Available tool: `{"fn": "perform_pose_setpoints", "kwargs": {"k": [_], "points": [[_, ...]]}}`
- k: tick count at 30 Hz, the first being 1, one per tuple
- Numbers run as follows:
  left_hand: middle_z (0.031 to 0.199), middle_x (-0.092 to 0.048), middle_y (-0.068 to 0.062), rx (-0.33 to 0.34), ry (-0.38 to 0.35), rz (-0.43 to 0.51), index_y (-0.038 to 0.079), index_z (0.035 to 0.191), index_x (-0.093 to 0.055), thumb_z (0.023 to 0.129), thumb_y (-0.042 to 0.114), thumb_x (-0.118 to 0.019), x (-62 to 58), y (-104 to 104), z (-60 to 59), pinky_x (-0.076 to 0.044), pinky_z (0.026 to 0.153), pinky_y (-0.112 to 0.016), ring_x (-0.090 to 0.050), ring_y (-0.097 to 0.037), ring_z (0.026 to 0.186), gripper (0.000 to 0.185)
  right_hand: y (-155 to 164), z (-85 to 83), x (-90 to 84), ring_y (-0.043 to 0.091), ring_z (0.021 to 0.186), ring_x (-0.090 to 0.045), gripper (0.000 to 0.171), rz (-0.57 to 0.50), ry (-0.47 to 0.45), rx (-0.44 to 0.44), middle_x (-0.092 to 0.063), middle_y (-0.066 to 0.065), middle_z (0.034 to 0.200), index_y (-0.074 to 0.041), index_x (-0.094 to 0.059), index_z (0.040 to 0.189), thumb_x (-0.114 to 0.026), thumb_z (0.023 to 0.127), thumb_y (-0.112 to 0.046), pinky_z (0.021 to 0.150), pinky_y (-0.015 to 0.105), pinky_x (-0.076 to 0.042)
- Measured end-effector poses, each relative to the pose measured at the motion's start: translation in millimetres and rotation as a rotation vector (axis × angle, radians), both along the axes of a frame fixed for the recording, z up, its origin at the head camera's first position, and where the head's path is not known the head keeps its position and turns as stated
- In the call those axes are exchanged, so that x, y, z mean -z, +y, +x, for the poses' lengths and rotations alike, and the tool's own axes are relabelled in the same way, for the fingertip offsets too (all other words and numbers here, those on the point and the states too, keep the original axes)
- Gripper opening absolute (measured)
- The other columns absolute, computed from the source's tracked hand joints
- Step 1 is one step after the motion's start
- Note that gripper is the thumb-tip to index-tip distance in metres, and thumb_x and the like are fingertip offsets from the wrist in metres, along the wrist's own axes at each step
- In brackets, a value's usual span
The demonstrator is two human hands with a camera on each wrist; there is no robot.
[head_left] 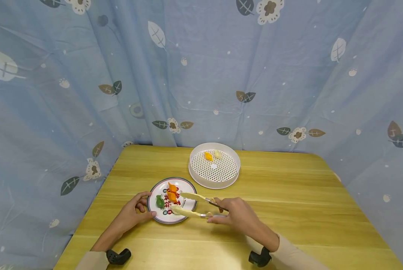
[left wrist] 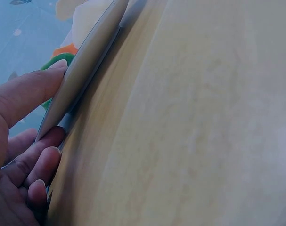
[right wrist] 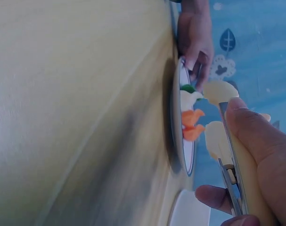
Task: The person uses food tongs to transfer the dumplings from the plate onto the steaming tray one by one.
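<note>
My left hand point(head_left: 130, 215) grips the left edge of a white patterned plate point(head_left: 189, 204), thumb on the rim and fingers beneath; in the left wrist view the plate point(left wrist: 84, 75) tilts up from the table at that edge. On it lie a green dumpling-shaped piece point(head_left: 160, 201), two orange ones point(head_left: 172, 197) and a white one point(right wrist: 189, 99). With my right hand point(head_left: 236, 213) I hold cream-tipped metal tongs point(head_left: 193, 197) over the plate. Their tips are apart, the nearer one overlapping the white piece in the head view.
Behind the plate, to the right, stands a round white perforated steamer basket point(head_left: 213, 183). Inside it are a yellow piece point(head_left: 208, 156) and a whitish piece point(head_left: 217, 154). A blue patterned curtain point(head_left: 215, 75) hangs along the back and sides of the wooden table point(head_left: 289, 195).
</note>
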State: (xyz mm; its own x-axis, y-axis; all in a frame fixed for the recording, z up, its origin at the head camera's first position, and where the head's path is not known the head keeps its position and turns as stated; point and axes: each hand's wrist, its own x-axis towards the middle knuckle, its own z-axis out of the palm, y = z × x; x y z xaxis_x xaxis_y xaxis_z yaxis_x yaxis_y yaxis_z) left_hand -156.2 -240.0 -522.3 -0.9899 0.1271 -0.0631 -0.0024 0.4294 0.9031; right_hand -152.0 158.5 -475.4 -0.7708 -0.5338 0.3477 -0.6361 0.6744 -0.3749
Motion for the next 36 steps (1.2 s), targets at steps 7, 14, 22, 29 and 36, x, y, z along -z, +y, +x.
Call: {"fn": "perform_pose_setpoints", "kwargs": {"k": [7, 14, 22, 29, 36], "points": [[0.110, -0.060, -0.010, -0.003, 0.001, -0.001, 0.013, 0.146, -0.052, 0.081, 0.024, -0.090, 0.3, -0.4, 0.2, -0.040, 0.072, -0.030, -0.048, -0.023, 0.089, 0.076, -5.0, 2.7, 6.1, -0.003, 0.055, -0.039, 0.061, 0.025, 0.010, -0.031, -0.060, -0.016, 0.075, -0.018, -0.078, 0.119, -0.073, 0.082, -0.067, 0.050, 0.017, -0.036], [0.110, -0.061, -0.011, 0.000, -0.001, 0.007, 0.012, 0.146, -0.052, 0.081, 0.024, -0.090, 0.7, -0.5, 0.0, -0.041, 0.073, -0.030, -0.048, -0.023, 0.089, 0.076, -10.4, 2.8, 7.5, -0.002, 0.055, -0.040, 0.052, 0.077, 0.007, -0.031, -0.058, -0.018, 0.072, -0.020, -0.077, 0.109, -0.073, 0.084, -0.065, 0.050, 0.019, -0.036], [0.112, -0.061, -0.010, 0.002, 0.004, 0.020, 0.011, 0.146, -0.050, 0.081, 0.022, -0.090, 2.0, 0.0, -0.3, -0.041, 0.072, -0.029, -0.048, -0.023, 0.090, 0.077, -13.6, 1.0, 5.6, -0.003, 0.053, -0.033, 0.045, 0.091, -0.010, -0.047, -0.046, -0.021, 0.065, -0.020, -0.076, 0.102, -0.072, 0.086, -0.062, 0.047, 0.018, -0.030], [0.111, -0.060, -0.010, -0.008, 0.002, -0.002, 0.012, 0.145, -0.052, 0.081, 0.023, -0.090, 0.8, 0.8, -1.4, -0.040, 0.072, -0.029, -0.048, -0.023, 0.091, 0.076, -13.6, 1.0, 1.4, -0.005, 0.052, -0.030, 0.049, 0.094, -0.031, -0.052, -0.045, -0.021, 0.063, -0.019, -0.079, 0.116, -0.072, 0.088, -0.059, 0.046, 0.017, -0.027], [0.110, -0.060, -0.009, -0.008, 0.000, -0.026, 0.012, 0.145, -0.052, 0.081, 0.025, -0.090, -0.6, 1.1, -0.8, -0.040, 0.073, -0.029, -0.048, -0.023, 0.091, 0.076, -11.3, 2.4, 2.6, -0.004, 0.053, -0.035, 0.051, 0.084, 0.009, -0.052, -0.050, -0.021, 0.067, -0.019, -0.079, 0.116, -0.069, 0.089, -0.061, 0.047, 0.017, -0.033]]}}
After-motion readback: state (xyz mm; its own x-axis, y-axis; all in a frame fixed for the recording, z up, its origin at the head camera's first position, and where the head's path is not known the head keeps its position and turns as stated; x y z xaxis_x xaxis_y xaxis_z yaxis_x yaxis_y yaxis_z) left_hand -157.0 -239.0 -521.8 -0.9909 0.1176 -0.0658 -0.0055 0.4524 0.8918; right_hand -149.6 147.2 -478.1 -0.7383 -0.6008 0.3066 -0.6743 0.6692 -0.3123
